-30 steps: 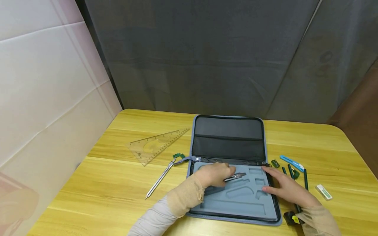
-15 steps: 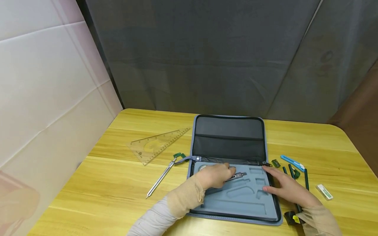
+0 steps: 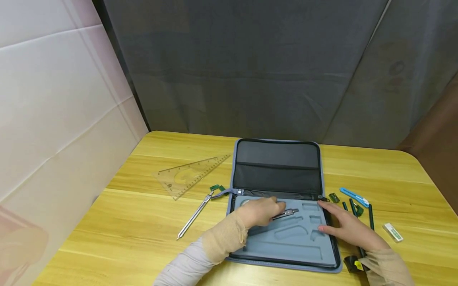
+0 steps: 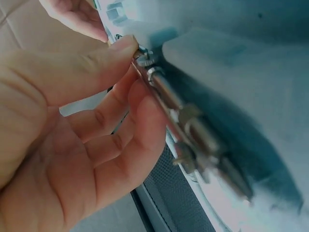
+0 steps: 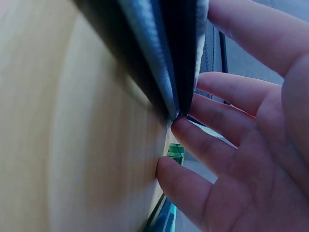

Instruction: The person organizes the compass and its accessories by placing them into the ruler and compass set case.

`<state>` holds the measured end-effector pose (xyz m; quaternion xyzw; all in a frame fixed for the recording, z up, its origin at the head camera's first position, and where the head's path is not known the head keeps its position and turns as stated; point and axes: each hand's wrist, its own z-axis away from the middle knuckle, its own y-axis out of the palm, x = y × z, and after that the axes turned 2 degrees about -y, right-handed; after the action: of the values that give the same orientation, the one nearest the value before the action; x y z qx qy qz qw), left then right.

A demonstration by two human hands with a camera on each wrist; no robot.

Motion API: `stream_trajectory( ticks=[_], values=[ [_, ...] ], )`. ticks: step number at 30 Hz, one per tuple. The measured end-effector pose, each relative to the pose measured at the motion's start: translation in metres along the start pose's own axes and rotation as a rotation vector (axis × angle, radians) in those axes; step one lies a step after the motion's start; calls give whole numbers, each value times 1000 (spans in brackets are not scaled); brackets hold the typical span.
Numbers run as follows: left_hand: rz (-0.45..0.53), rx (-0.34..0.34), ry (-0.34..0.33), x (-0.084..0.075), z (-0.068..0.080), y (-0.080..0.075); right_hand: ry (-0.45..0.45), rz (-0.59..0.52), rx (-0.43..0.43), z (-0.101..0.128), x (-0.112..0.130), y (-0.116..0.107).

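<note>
An open blue-grey zip case [image 3: 232, 174] lies in the middle of the wooden table, its mesh-pocket lid towards the back. Its grey foam insert [image 3: 286, 246] with shaped recesses faces me. My left hand [image 3: 280, 208] pinches a metal compass [image 3: 288, 213] over the insert's upper recesses. In the left wrist view the thumb and fingers [image 4: 145, 111] hold the compass [image 4: 193, 130] by its head against the foam [image 4: 241, 63]. My right hand [image 3: 332, 218] rests with straight fingers on the case's right edge. In the right wrist view its fingers [image 5: 203, 140] touch the case's zip edge [image 5: 164, 72].
A clear set square [image 3: 189, 174] and a second metal compass [image 3: 195, 216] lie left of the case. Right of it are a green sharpener [image 3: 333, 197], dark pencils [image 3: 370, 216], a blue pen-like tool [image 3: 354, 197] and a white eraser [image 3: 392, 232]. A grey curtain hangs behind the table.
</note>
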<state>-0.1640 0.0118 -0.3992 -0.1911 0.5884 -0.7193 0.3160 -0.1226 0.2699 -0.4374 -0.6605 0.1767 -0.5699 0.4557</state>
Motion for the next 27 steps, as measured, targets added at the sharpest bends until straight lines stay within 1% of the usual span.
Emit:
stream_trajectory(
  ticks=[6,13,21,27],
  values=[
    [6,3,10,1,-1,1,-2,-6,2,0,0,0],
    [33,32,3,2,-3,2,-6,-5,1,-1,-1,0],
    [27,-4,18,4,-2,4,-13,-4,2,-1,0,0],
    [-9,-26,40,4,-2,5,-13,-5,1,-1,-1,0]
  ],
)
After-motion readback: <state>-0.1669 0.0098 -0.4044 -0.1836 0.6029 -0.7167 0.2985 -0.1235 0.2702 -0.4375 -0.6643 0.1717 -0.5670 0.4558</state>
